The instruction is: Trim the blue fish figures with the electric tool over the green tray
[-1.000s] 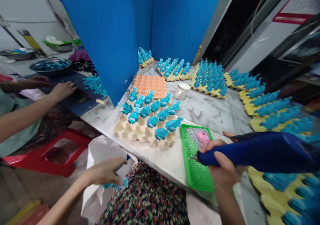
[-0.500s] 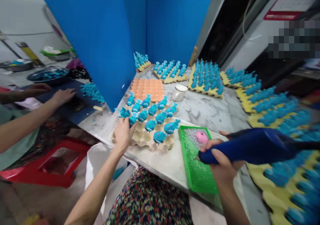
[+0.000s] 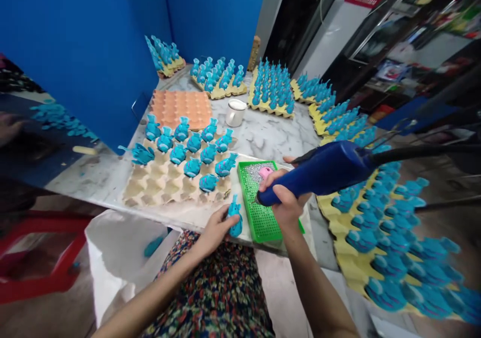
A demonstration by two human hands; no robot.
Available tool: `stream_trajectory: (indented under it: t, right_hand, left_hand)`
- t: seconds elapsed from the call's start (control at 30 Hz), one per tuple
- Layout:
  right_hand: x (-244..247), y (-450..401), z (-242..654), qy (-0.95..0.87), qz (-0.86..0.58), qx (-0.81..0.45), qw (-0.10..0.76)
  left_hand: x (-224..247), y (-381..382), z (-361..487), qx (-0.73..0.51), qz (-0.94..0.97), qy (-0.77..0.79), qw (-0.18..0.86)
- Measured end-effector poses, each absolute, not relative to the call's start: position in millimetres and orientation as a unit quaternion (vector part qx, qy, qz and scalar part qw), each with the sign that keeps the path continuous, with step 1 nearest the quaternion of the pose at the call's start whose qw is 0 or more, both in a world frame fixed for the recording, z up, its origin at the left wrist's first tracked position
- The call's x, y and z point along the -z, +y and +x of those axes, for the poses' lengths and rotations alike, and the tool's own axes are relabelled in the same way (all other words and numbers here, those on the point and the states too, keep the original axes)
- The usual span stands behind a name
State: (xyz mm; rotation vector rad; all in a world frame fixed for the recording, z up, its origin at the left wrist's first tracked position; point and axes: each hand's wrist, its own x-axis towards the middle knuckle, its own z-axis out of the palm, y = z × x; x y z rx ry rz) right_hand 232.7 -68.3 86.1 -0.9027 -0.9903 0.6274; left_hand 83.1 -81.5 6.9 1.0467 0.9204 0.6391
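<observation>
On my bench [image 3: 263, 137] stands a white mug [image 3: 236, 112]. Left of the mug lies an orange egg tray [image 3: 180, 108], a blue partition [image 3: 75, 52] rising beyond it. Behind and right of the mug, yellow egg trays [image 3: 268, 108] hold rows of blue fish [image 3: 272, 85]. Well left of the mug, below the bench, are a white sack [image 3: 120, 263] and a red stool [image 3: 37, 273].

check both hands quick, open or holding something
Left hand: closed, holding a turquoise fish figure.
Right hand: closed, holding a blue corded gun-shaped tool.
</observation>
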Motion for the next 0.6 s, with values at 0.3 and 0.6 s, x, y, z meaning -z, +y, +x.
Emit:
stream_trajectory:
  t: [0.3, 0.6]
  right_hand:
    - [-81, -72, 215, -0.485, -0.396, -0.331, 0.706]
    - [-65, -69, 213, -0.493, -0.431, -0.321, 0.684]
  left_hand:
    - [14, -74, 98, -0.317, 0.505, 0.413, 0.688]
    - [11, -72, 99, -0.316, 0.488, 0.415, 0.7]
